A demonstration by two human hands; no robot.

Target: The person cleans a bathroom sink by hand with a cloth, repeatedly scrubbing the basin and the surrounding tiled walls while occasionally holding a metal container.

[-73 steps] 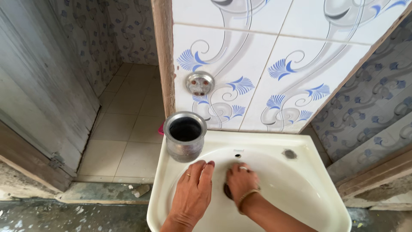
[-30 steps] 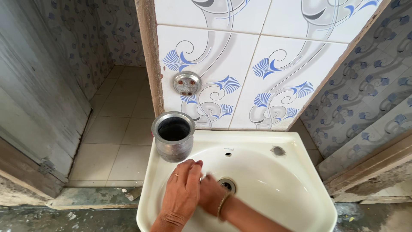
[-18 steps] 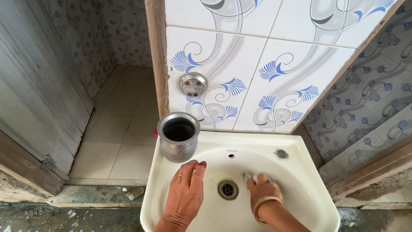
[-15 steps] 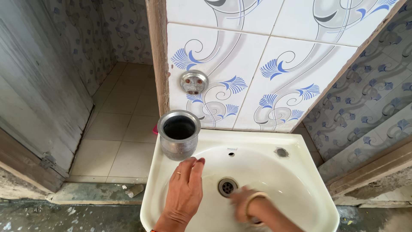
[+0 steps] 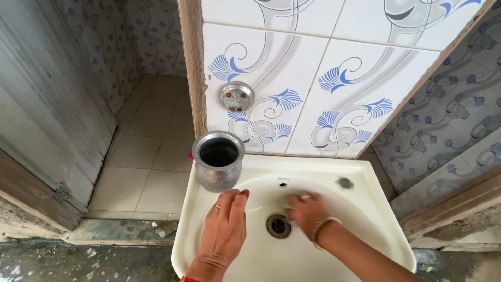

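Soft, even daylight fills the room, with only faint shadows. The glossy white ceramic sink [image 5: 365, 209] shines a little. The right hand [image 5: 308, 211] looks blurry. Edges bend slightly.

Both forearms are bare; no sleeves in view. Left hand [image 5: 224, 230]: a thin ring on one finger, dark red polish on the nails, a red-orange band at the wrist. Right hand [image 5: 308, 211]: blurred, with a gold-coloured bangle [image 5: 324, 227] at the wrist.
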